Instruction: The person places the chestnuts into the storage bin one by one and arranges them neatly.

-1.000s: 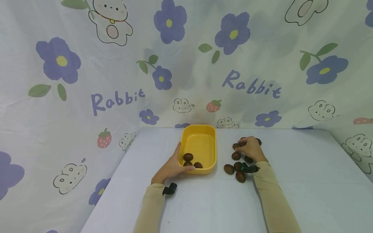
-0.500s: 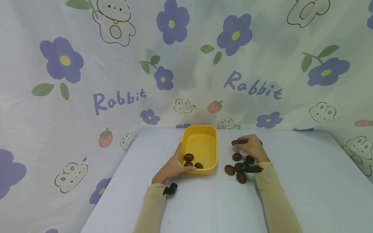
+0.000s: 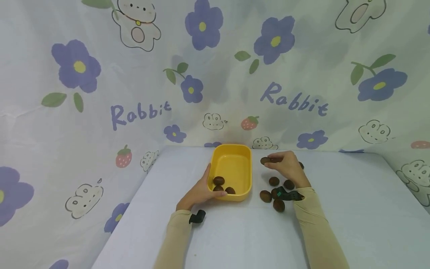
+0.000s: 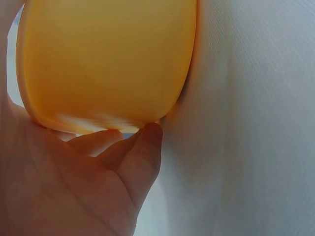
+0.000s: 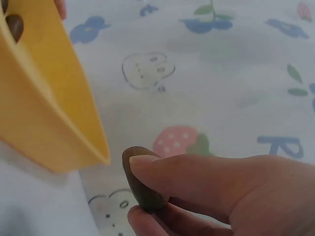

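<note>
Twice "Rabbit" (image 3: 294,101) on bkdrop (image 3: 225,101); RH (image 3: 289,167) pinches brn oval (image 5: 144,195).

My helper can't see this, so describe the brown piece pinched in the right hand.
Start at the yellow box on the white table. Right of it, the right hand holds the oval brown piece: it's pinched in the fingers, while neighbours on the table lie loose.

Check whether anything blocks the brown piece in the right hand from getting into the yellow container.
Nothing visible stands between the brown piece and the yellow container except the container's right wall, which the right hand must likely clear. The loose pieces lie off that path.
</note>
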`<action>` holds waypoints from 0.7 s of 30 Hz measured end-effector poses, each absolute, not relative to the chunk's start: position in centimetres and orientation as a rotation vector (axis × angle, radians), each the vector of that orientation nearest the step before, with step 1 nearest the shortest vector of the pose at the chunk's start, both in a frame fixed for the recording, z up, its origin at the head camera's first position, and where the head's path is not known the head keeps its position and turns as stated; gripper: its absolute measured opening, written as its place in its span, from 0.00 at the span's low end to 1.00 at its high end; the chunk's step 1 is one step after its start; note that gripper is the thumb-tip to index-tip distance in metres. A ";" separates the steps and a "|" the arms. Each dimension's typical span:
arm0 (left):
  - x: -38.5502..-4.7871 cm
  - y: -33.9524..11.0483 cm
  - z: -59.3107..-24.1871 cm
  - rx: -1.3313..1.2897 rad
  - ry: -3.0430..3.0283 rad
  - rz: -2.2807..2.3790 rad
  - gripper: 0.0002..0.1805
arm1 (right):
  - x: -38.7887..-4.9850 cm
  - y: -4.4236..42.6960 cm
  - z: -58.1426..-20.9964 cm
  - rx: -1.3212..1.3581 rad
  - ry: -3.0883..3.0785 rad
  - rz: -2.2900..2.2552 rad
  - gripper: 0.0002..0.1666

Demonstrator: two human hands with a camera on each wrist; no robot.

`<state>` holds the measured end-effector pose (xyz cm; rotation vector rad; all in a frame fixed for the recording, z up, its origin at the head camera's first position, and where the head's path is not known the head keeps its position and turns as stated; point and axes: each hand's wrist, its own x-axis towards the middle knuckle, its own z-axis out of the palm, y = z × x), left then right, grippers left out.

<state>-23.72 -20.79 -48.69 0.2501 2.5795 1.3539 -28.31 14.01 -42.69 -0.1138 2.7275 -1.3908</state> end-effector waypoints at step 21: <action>-23.7 -21.0 -48.9 0.242 2.574 1.366 0.77 | -26.2 8.4 -41.8 -0.441 2.682 -1.476 0.22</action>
